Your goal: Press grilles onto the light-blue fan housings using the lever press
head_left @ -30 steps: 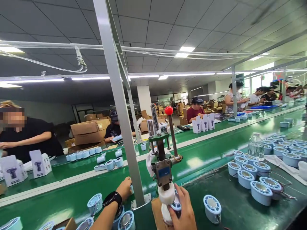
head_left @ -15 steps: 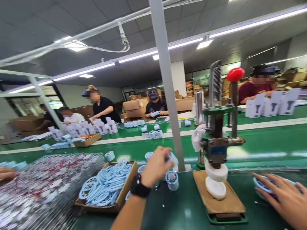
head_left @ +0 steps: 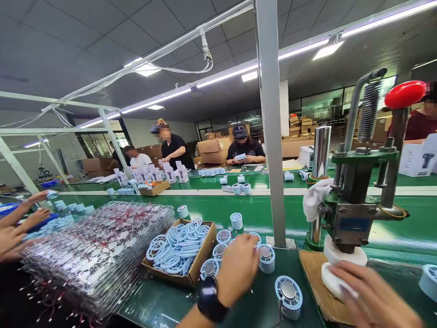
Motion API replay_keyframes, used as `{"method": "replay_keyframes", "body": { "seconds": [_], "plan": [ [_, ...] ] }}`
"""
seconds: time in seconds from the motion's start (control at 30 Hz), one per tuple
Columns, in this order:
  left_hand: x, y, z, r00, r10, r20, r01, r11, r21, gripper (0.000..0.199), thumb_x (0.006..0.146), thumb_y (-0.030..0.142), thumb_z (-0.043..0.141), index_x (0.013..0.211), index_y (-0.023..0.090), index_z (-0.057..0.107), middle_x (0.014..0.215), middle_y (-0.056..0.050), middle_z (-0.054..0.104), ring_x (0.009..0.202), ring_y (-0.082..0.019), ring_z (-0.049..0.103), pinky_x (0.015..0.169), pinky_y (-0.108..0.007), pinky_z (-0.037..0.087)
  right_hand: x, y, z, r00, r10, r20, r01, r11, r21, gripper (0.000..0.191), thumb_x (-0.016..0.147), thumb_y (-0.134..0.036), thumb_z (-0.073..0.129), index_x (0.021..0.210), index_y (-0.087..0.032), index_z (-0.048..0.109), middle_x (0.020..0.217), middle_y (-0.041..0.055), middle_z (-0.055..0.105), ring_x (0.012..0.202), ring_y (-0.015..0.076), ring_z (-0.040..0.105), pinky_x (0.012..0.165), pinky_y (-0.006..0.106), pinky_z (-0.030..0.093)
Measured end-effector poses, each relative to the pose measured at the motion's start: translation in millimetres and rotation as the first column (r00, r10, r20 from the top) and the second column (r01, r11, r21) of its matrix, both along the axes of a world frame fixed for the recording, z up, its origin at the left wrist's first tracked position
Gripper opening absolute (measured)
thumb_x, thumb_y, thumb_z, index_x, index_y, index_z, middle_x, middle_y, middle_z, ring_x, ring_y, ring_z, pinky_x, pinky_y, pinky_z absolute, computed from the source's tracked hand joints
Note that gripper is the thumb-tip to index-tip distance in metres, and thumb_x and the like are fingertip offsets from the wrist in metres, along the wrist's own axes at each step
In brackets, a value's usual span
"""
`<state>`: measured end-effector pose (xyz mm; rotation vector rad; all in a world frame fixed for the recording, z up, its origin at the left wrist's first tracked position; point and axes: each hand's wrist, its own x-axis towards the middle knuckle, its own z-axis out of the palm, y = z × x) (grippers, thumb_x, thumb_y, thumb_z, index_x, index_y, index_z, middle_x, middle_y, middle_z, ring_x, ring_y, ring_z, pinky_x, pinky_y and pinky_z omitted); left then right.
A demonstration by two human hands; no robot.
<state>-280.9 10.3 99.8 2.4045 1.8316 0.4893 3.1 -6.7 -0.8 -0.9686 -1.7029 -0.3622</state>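
Our left hand [head_left: 239, 266] reaches forward over the desk [head_left: 259, 310], fingers curled loosely downward over a cluster of pale blue round housings [head_left: 221, 248]; we cannot tell whether the fingertips actually pinch one, since the back of the hand hides them. A black watch [head_left: 211, 300] sits on that wrist. Just beside the hand to the right stands one housing [head_left: 266, 258] with a metal core, and nearer to us another housing [head_left: 289, 291] lies alone on the green surface.

Our right hand [head_left: 372, 298] lies blurred at the lower right, fingers spread and laid on the white lower die [head_left: 332, 282] of the hand press [head_left: 355, 200]. The die rests on a sheet of brown cardboard [head_left: 317, 282]. Above it hangs the white upper die [head_left: 344, 256], just apart from the lower one, and the press lever rises to a red knob [head_left: 404, 93]. A white rag [head_left: 314, 200] is draped on the press beside its polished column [head_left: 321, 159].

Left of our left hand an open cardboard box [head_left: 201, 262] holds pale blue grille rings [head_left: 177, 246]. Further left lies a stack of clear trays [head_left: 99, 250] with red wires. At the far left edge another person's hands [head_left: 17, 230] reach in. Across the green conveyor belt [head_left: 259, 212], other people work among white product cartons [head_left: 170, 173].
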Motion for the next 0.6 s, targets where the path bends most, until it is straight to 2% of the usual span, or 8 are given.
{"method": "replay_keyframes", "body": {
  "seconds": [0.03,0.1,0.17,0.2,0.27,0.33,0.43,0.6],
  "plan": [
    [-21.2,12.0,9.5,0.997,0.074,-0.031,-0.074,0.997,0.026,0.035,0.097,0.029,0.038,0.122,0.024,0.061,0.124,-0.007,0.062,0.117,-0.025,0.056,0.105,-0.037,0.041,-26.2,-3.6,4.1,0.996,0.044,0.083,-0.045,0.999,0.003,0.069,0.079,-0.031,0.051,0.143,-0.051,0.035,0.108,0.0058,0.069,0.092,0.0267,0.070,0.064,0.037,0.064],
    [-70.1,36.4,27.1,0.972,0.215,-0.098,-0.209,0.976,0.061,0.030,0.096,0.029,0.045,0.117,0.014,0.061,0.118,-0.007,0.064,0.116,-0.026,0.056,0.106,-0.046,0.039,-67.0,-2.3,-2.3,0.976,0.079,0.203,-0.080,0.997,-0.001,0.070,0.080,-0.025,0.053,0.147,-0.036,0.036,0.118,0.0093,0.066,0.100,0.0245,0.069,0.073,0.032,0.064],
    [-118.8,57.3,40.3,0.924,0.347,-0.163,-0.341,0.938,0.065,0.028,0.094,0.036,0.053,0.108,0.014,0.063,0.113,-0.006,0.065,0.111,-0.024,0.059,0.102,-0.049,0.043,-91.4,5.3,-21.7,0.957,0.090,0.277,-0.090,0.996,-0.012,0.058,0.078,-0.020,0.056,0.135,-0.026,0.053,0.118,0.0129,0.065,0.102,0.0254,0.068,0.078,0.031,0.061],
    [-139.7,65.5,44.4,0.903,0.382,-0.198,-0.381,0.924,0.048,0.026,0.093,0.036,0.056,0.105,0.014,0.063,0.109,-0.006,0.066,0.106,-0.022,0.061,0.098,-0.048,0.046,-98.5,9.1,-32.6,0.947,0.107,0.304,-0.105,0.994,-0.022,0.049,0.076,-0.018,0.057,0.124,-0.024,0.061,0.116,0.0131,0.066,0.101,0.0255,0.069,0.078,0.030,0.061],
    [-169.8,78.0,47.4,0.884,0.391,-0.257,-0.401,0.916,0.017,0.025,0.092,0.036,0.058,0.104,0.014,0.064,0.108,-0.006,0.067,0.104,-0.020,0.063,0.096,-0.046,0.048,-105.6,12.8,-50.0,0.933,0.174,0.315,-0.159,0.984,-0.074,0.036,0.073,-0.014,0.058,0.107,-0.025,0.067,0.113,0.0108,0.068,0.101,0.0248,0.068,0.078,0.030,0.060],
    [-183.7,87.1,44.0,0.887,0.358,-0.293,-0.375,0.927,-0.005,0.028,0.091,0.035,0.059,0.110,0.015,0.062,0.116,-0.007,0.065,0.111,-0.022,0.060,0.100,-0.047,0.046,-107.5,10.8,-58.4,0.937,0.235,0.259,-0.198,0.967,-0.161,0.034,0.071,-0.011,0.059,0.101,-0.026,0.067,0.115,0.0081,0.067,0.105,0.0241,0.066,0.082,0.032,0.058],
    [-184.3,98.7,34.2,0.905,0.306,-0.296,-0.330,0.943,-0.034,0.034,0.090,0.037,0.060,0.117,0.017,0.060,0.127,-0.008,0.060,0.119,-0.024,0.056,0.104,-0.050,0.043,-107.2,3.8,-60.1,0.957,0.244,0.157,-0.203,0.950,-0.239,0.039,0.069,-0.007,0.058,0.101,-0.027,0.066,0.118,0.0069,0.065,0.108,0.0242,0.063,0.087,0.034,0.056],
    [-185.0,104.1,30.0,0.912,0.345,-0.223,-0.359,0.933,-0.022,0.029,0.091,0.036,0.060,0.112,0.016,0.062,0.120,-0.008,0.064,0.114,-0.022,0.059,0.103,-0.048,0.044,-105.8,1.6,-62.4,0.957,0.241,0.163,-0.194,0.946,-0.258,0.043,0.065,-0.003,0.058,0.100,-0.028,0.065,0.118,0.0062,0.065,0.108,0.0236,0.063,0.088,0.033,0.055]
  ]
}}
